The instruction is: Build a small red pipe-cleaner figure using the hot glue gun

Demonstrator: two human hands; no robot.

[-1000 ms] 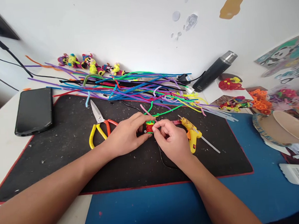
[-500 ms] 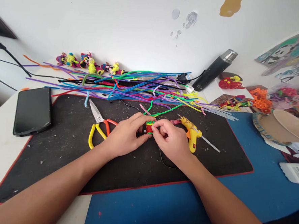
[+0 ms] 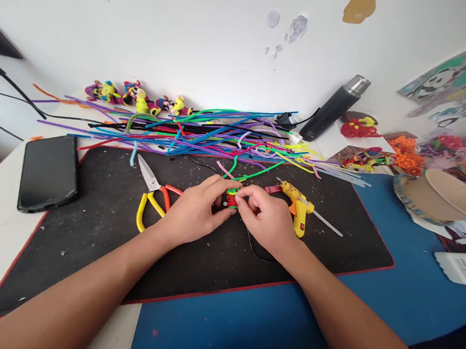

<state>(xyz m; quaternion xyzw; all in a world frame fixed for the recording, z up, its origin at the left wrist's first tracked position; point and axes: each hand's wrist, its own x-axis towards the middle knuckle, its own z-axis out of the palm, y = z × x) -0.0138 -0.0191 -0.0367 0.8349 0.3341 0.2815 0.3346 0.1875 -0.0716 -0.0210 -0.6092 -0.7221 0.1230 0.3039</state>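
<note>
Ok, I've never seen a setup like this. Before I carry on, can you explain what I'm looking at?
There is no machine here, just a person's two bare hands. The camera is worn on that person's head, looking forward and down.

The left hand and right hand meet over a black mat. The left holds a small red and green piece; the right pinches at its edge, though exactly what it grips is too small to tell.

Scissors lie to the left and a yellow glue gun to the right. Behind is a pile of coloured stems. A phone lies far left.
</note>
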